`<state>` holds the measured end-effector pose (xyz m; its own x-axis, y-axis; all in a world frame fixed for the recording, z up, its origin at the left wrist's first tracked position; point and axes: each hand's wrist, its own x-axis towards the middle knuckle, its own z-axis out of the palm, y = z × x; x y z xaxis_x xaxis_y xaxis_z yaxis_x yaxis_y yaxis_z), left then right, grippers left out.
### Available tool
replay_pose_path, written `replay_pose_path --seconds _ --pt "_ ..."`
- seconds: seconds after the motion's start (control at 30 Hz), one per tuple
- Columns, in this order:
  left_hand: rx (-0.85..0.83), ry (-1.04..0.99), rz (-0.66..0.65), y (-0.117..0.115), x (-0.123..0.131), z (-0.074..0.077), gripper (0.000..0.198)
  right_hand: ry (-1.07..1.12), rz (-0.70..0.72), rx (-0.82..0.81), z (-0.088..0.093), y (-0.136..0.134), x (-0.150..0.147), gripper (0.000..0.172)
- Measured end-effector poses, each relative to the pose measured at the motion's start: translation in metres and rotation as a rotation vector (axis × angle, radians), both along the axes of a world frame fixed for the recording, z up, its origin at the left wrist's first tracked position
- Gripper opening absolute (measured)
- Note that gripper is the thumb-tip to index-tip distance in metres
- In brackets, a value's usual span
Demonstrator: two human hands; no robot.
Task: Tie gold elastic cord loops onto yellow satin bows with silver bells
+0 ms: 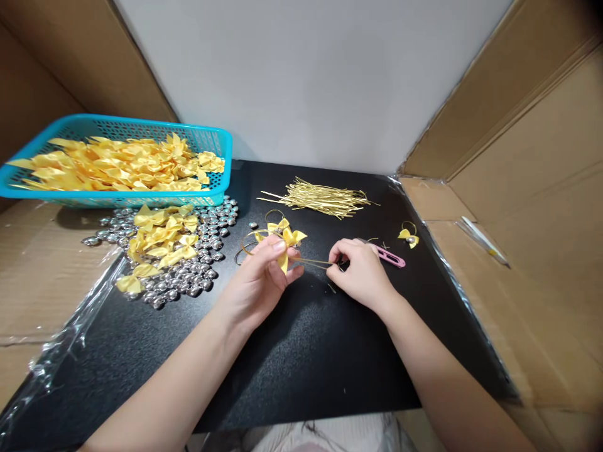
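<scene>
Between its thumb and fingers my left hand [261, 276] pinches a yellow ribbon bow [284, 260]. Gold twist ties [313, 261] stretch from the bow across to my right hand [360, 271], whose thumb and fingers are closed on their far ends. A thin gold loop [249, 242] shows behind the left thumb. Right behind the left hand, another yellow bow with a wire ring [294, 236] lies on the table, partly covered. Beside the right hand is a pink tool [391, 257], half hidden by the fingers.
A turquoise basket [226, 163] of yellow bows stands at the back left. Before it lie silver bells or beads [188, 279] with loose bows [162, 235] on top. A bundle of gold twist ties [325, 198] lies at the back. One bow with a ring [409, 236] and white tweezers [485, 242] are at right.
</scene>
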<state>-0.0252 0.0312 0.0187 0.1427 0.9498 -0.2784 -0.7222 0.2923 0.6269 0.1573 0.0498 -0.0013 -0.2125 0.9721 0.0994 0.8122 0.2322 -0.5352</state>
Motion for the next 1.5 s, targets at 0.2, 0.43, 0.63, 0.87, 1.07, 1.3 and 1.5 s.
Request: replay_pose_path --seconds 0.2,0.43,0.63,0.87,1.07,1.3,1.5 --pt "-0.027 -0.094 -0.020 0.000 -0.001 0.000 0.028 0.224 0.066 0.273 0.003 -0.001 0.002 0.021" --pt "-0.055 -0.125 0.032 0.001 -0.003 0.003 0.026 0.388 0.095 0.354 0.001 -0.001 0.003 0.035" --pt "-0.038 -0.072 0.042 0.000 -0.001 0.003 0.024 0.319 0.048 0.257 -0.001 -0.002 -0.001 0.041" --pt "-0.012 -0.011 0.039 0.002 0.002 -0.001 0.026 0.185 0.080 0.118 0.000 -0.006 -0.007 0.047" --pt "-0.039 0.030 0.027 0.002 0.003 -0.004 0.026 0.118 0.095 0.049 -0.002 -0.008 -0.008 0.052" --pt "-0.024 0.042 0.006 0.004 0.003 -0.005 0.031 0.183 0.169 -0.155 0.003 -0.011 -0.009 0.067" --pt "-0.042 0.042 0.014 0.002 0.003 -0.001 0.033 0.558 0.563 -0.752 0.011 -0.008 0.009 0.086"
